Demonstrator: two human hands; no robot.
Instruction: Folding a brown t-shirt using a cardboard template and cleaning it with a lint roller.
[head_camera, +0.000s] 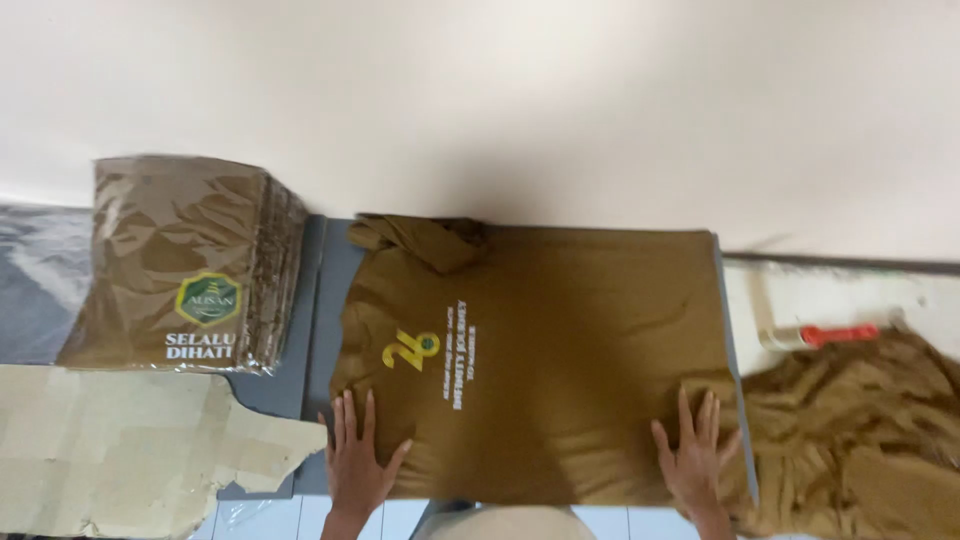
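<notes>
While flat, both hands (357, 462) press soft shirt (560, 350) (olive-brown).

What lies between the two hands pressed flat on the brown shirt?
In the head view, only the brown shirt's smooth fabric lies between the left hand and the right hand; nothing else rests there.

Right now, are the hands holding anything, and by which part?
Nothing is gripped. The left hand and right hand lie flat, fingers spread, pressing on the near edge of the brown shirt.

A plain cream wall (560, 90) is filling the upper view (soft shadow falling across its middle), while pale floor tiles (270, 518) are showing below.
</notes>
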